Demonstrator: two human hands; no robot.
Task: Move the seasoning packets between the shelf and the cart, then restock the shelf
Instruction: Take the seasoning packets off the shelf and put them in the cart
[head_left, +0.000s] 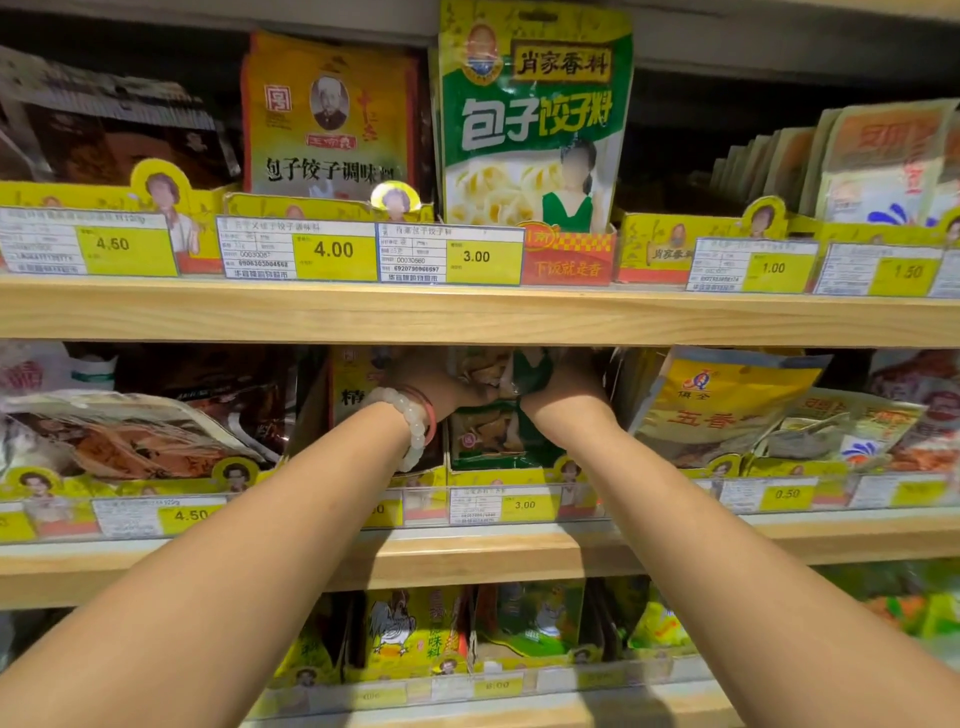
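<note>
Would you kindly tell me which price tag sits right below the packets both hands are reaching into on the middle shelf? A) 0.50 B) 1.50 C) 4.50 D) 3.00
D: the left hand and right hand meet on the green packets, and the tag directly beneath that tray reads 3.00.

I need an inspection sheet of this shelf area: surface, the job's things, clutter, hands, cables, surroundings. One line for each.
Surface: wooden shelf boards with yellow price tags along the fronts.
Job's things: green seasoning packets in a yellow tray on the middle shelf, above a 3.00 tag; a tall green packet stands on the upper shelf.
Clutter: leaning yellow packet at right; dark packets lying flat at left.
Hands: left hand, beaded bracelet at its wrist, and right hand both reach into the green packets; the grip is partly hidden.
Cables: nothing seen.
Surroundings: a lower shelf with rooster-print packets; no cart in view.
</note>
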